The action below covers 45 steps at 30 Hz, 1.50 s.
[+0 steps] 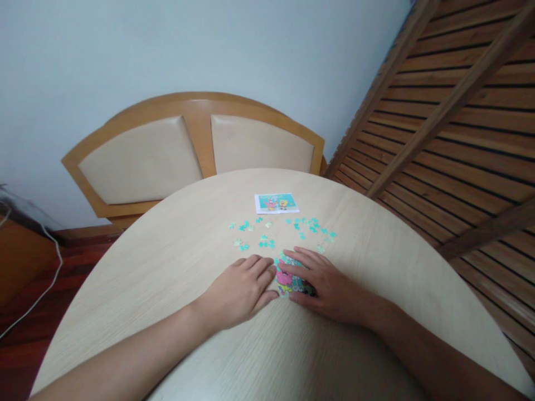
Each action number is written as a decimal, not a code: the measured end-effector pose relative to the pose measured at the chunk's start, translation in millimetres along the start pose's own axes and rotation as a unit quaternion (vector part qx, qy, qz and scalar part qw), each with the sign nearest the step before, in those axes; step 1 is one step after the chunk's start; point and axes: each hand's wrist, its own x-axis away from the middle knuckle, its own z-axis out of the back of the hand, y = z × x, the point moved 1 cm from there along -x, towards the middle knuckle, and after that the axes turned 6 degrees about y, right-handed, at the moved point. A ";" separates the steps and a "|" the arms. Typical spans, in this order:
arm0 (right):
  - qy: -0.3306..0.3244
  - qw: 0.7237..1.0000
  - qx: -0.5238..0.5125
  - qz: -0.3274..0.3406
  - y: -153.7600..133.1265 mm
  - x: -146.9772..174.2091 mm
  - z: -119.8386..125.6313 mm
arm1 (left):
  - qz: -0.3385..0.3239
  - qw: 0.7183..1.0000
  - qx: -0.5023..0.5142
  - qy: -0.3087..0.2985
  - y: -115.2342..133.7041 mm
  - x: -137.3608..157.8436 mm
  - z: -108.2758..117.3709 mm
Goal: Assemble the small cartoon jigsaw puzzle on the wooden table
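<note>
A partly assembled jigsaw puzzle (285, 277), with pink, green and teal printing, lies on the round wooden table between my hands. My left hand (242, 284) rests at its left edge, palm down, thumb apart from the other fingers. Over its right part my right hand (321, 278) is spread, fingertips touching the pieces and hiding some of them. Neither hand visibly grips anything. Beyond them lie loose teal jigsaw pieces (266, 243), with more loose pieces (312, 224) to the right. Behind these is a reference picture card (276, 204) showing a pink and a yellow cartoon figure.
A wooden bench or chair back (199, 142) with cream padded panels stands behind the table (167, 245), against a pale wall. Wooden slats (451, 111) slope along the right. A white cable (56, 267) hangs at the far left.
</note>
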 end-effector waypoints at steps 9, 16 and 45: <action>-0.011 1.000 -0.004 -0.004 -0.6 0.5 2.6 | -0.032 0.997 0.054 0.037 -14.8 -5.3 1.9; 0.048 0.999 -0.003 0.000 6.6 0.9 3.3 | -0.039 0.997 0.048 0.040 -18.1 -2.7 -1.5; 0.128 0.961 0.083 -0.229 43.3 7.3 35.9 | -0.011 0.994 0.106 0.016 -27.9 -1.4 -12.0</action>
